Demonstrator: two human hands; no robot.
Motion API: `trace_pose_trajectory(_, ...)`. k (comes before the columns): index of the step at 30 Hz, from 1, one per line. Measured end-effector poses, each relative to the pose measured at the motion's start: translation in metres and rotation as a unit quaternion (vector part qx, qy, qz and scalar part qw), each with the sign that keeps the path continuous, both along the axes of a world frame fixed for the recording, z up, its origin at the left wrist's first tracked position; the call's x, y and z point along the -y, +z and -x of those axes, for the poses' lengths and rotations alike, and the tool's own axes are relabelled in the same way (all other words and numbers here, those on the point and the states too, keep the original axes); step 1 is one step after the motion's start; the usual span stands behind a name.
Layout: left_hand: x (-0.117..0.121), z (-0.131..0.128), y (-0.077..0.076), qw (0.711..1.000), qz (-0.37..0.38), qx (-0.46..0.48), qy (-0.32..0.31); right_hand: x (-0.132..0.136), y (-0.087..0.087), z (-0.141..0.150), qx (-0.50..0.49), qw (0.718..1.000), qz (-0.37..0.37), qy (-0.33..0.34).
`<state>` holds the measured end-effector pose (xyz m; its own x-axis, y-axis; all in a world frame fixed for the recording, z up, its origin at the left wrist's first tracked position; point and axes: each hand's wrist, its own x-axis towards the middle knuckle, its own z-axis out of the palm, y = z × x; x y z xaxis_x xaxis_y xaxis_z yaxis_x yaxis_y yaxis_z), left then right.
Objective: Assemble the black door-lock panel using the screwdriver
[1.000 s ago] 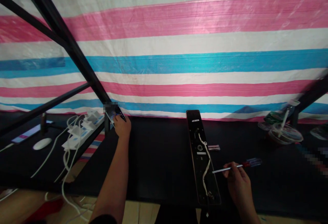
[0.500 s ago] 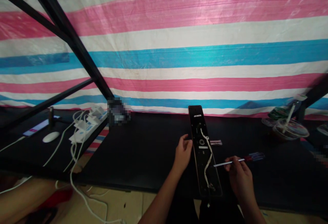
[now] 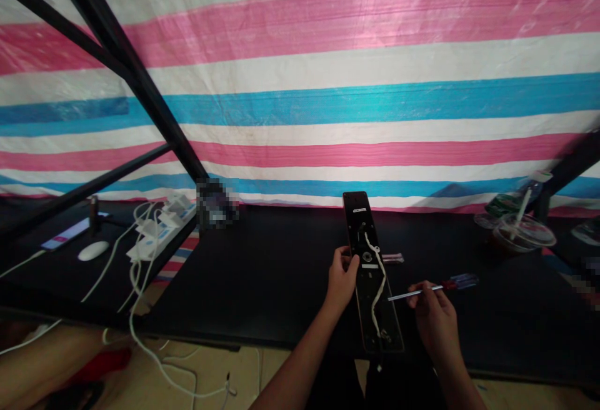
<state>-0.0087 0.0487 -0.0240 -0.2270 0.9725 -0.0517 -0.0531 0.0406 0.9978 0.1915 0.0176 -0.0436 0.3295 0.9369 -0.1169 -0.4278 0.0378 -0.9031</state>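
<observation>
Though long, panel against left fingers

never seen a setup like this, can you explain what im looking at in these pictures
There is no machine here: one person works with two bare hands, and every picture comes from a camera worn on their head, looking forward and down. The left hand grips the edge of a long dark panel, which has a pale cable along it. The right hand holds a screwdriver by its shaft. Also on the black table are a clear plastic cup with a straw, and further left a white mouse and a power strip.
</observation>
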Motion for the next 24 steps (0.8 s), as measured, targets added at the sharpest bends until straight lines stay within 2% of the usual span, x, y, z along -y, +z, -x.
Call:
trace_pose_trajectory(11,0.019,0.003,0.001,0.997,-0.025,-0.064,-0.026,-0.001,0.002,0.002,0.01,1.0,0.001,-0.005)
trace_pose_trajectory(20,-0.004,0.0,0.003,0.999,0.018,-0.02,-0.021,-0.001,0.003,0.001,0.009,1.0,-0.003,-0.004)
trace_pose_trajectory(24,-0.001,0.0,0.002,0.999,0.001,-0.028,-0.024,-0.001,0.004,0.001,0.009,1.0,-0.006,-0.004)
